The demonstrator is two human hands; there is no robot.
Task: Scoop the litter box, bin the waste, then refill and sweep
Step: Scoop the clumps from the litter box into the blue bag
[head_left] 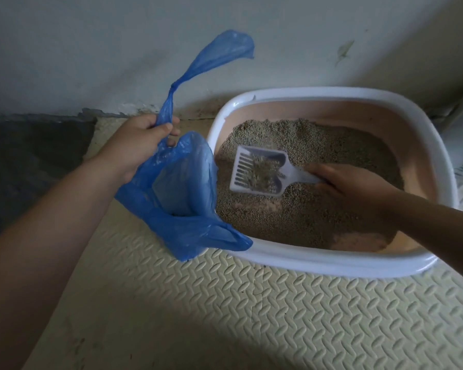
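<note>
Litter box (329, 261) holding grey litter (316, 212), slotted scoop (259, 172) carrying clumps, blue bag (182, 198) open

The litter box (332, 265) is smooth plastic, white rim glossy, peach inner wall matt; the litter (318, 145) in it is coarse, dull grain. The scoop (271, 157) is smooth white plastic and the bag (182, 188) thin, translucent blue film, crinkled with a faint sheen. The mat (278, 316) underneath is matt cream, embossed with a raised tread pattern.
</note>
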